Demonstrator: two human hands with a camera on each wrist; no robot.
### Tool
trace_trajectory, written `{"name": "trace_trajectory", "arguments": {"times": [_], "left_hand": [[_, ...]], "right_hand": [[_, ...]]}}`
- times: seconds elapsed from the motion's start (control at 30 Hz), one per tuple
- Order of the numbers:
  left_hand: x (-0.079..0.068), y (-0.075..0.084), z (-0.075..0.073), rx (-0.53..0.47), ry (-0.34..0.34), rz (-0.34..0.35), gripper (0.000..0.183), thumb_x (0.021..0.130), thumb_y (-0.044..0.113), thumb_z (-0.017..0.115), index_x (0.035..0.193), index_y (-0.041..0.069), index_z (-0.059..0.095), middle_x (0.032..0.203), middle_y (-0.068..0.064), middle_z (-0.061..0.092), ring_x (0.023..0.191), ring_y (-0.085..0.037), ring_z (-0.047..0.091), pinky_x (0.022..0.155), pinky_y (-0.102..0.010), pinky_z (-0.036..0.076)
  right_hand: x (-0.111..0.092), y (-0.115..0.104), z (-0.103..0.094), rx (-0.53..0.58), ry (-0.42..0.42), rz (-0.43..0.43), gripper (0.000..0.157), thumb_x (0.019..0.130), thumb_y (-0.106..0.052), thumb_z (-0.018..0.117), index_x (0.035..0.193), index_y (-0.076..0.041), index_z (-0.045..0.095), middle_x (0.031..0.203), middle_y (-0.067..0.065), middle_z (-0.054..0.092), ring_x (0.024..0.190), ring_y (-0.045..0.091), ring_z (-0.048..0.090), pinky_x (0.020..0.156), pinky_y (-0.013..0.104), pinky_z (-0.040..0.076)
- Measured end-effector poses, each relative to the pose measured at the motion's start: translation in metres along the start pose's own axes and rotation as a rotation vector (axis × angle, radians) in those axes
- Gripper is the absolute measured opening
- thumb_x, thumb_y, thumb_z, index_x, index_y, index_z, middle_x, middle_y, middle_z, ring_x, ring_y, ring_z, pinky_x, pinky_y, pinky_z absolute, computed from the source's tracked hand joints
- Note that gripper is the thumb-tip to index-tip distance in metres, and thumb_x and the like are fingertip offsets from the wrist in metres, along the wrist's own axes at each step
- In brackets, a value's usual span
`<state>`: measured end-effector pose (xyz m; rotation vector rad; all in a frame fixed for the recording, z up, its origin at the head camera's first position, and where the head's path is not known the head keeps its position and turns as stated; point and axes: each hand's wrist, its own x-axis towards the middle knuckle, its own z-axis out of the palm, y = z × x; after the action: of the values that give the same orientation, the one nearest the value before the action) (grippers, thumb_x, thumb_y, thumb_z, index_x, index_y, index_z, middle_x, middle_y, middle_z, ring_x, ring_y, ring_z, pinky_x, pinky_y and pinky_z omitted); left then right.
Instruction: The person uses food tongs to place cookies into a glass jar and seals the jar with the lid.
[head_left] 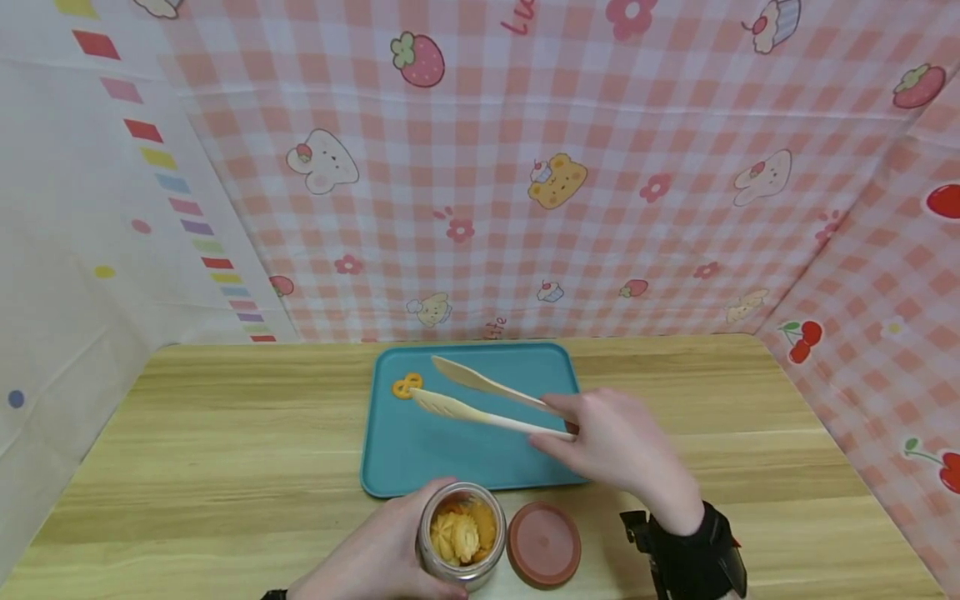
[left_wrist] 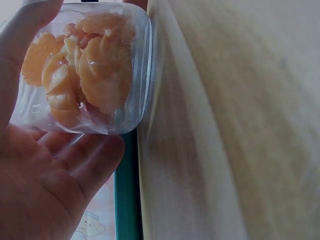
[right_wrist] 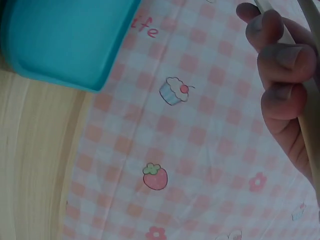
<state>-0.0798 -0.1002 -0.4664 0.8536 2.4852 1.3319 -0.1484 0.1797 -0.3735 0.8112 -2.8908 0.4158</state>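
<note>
A pair of pale wooden tongs (head_left: 450, 407) is gripped by my right hand (head_left: 618, 437) over the blue tray (head_left: 450, 458), the two arms of the tongs spread apart. Nothing sits between their tips. One small pretzel-shaped snack (head_left: 402, 390) lies at the tray's left; the lower tip overlaps its edge in the head view, and whether they touch I cannot tell. My left hand (head_left: 382, 546) is curled round a clear, open-topped jar (left_wrist: 145, 75) at the tray's front edge. Yellow-orange snack pieces (left_wrist: 105, 65) fill part of it. In the right wrist view, fingers (right_wrist: 287, 65) wrap the tongs.
A reddish-brown round lid (head_left: 543, 546) lies on the wooden table (head_left: 247, 442), just right of the jar. Checked pink cloth (head_left: 480, 167) hangs behind the table and along its right side. White cloth (head_left: 75, 250) hangs on the left.
</note>
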Motion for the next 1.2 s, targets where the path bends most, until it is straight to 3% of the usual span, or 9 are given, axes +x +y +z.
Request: {"name": "trace_trajectory", "arguments": {"times": [0.13, 0.33, 0.8, 1.2], "left_hand": [[0.0, 0.0, 0.001, -0.004, 0.005, 0.007, 0.087, 0.061, 0.049, 0.085, 0.136, 0.031, 0.044, 0.122, 0.018, 0.055, 0.107, -0.003, 0.054, 0.094, -0.03, 0.044], [0.001, 0.0, 0.0, -0.023, -0.001, 0.013, 0.088, 0.061, 0.047, 0.086, 0.136, 0.032, 0.044, 0.123, 0.017, 0.056, 0.108, -0.004, 0.054, 0.094, -0.03, 0.044], [0.0, -0.003, 0.001, 0.014, 0.008, 0.053, 0.088, 0.063, 0.05, 0.084, 0.137, 0.027, 0.043, 0.124, 0.015, 0.055, 0.109, -0.004, 0.054, 0.094, -0.031, 0.045], [-0.002, -0.003, 0.0, -0.057, -0.014, -0.014, 0.086, 0.062, 0.054, 0.083, 0.136, 0.034, 0.044, 0.121, 0.017, 0.057, 0.108, -0.004, 0.055, 0.095, -0.03, 0.044]], "right_hand": [[0.004, -0.003, 0.009, -0.027, -0.003, 0.02, 0.041, 0.082, -0.049, 0.068, 0.112, -0.022, 0.072, 0.051, -0.014, 0.037, 0.045, 0.004, 0.031, 0.044, 0.023, 0.025], [0.013, -0.011, 0.021, -0.073, 0.021, 0.025, 0.035, 0.081, -0.052, 0.067, 0.103, -0.025, 0.072, 0.05, -0.015, 0.038, 0.046, 0.003, 0.035, 0.043, 0.024, 0.028], [0.036, -0.026, 0.038, -0.073, -0.03, 0.11, 0.045, 0.082, -0.054, 0.066, 0.109, -0.019, 0.073, 0.059, -0.01, 0.047, 0.055, 0.009, 0.043, 0.049, 0.028, 0.037], [0.042, -0.029, 0.056, -0.07, -0.023, 0.098, 0.045, 0.082, -0.053, 0.067, 0.106, -0.015, 0.073, 0.056, -0.009, 0.044, 0.051, 0.009, 0.042, 0.047, 0.027, 0.036]]}}
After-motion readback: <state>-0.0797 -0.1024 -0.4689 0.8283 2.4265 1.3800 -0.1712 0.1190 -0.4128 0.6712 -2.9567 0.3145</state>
